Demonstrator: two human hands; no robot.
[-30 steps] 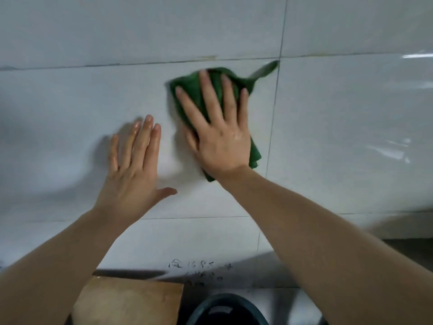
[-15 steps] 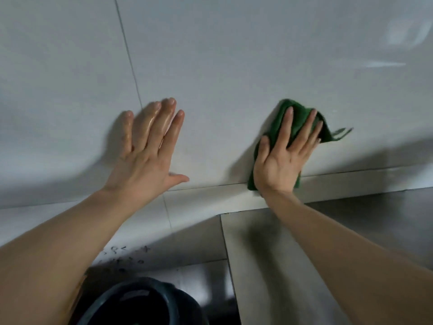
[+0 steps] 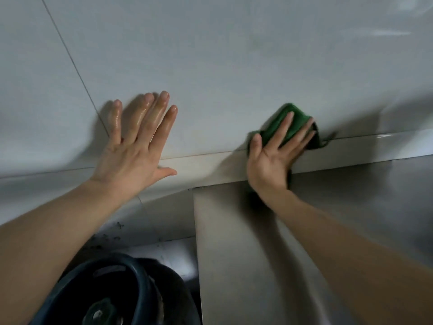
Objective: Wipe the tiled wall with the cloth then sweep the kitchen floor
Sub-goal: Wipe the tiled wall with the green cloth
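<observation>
The pale grey tiled wall [image 3: 234, 66] fills the upper view. My right hand [image 3: 271, 158] presses a green cloth [image 3: 293, 120] flat against the wall with straight, spread fingers, low down, just above the back edge of a steel counter. Most of the cloth is hidden under the palm; a loose corner sticks out to the right. My left hand [image 3: 138, 146] lies flat on the wall to the left, fingers straight and wet-looking, holding nothing.
A stainless steel counter [image 3: 328, 231] runs along the wall at the lower right, its left edge dropping vertically. Below left stands a dark round cylinder top with a ring handle [image 3: 121, 294]. Dark specks mark the lower wall tiles [image 3: 110, 233].
My right hand has slid the cloth rightward and down the wall to the counter's back edge. The view has swung right; my left hand stays flat on the wall.
</observation>
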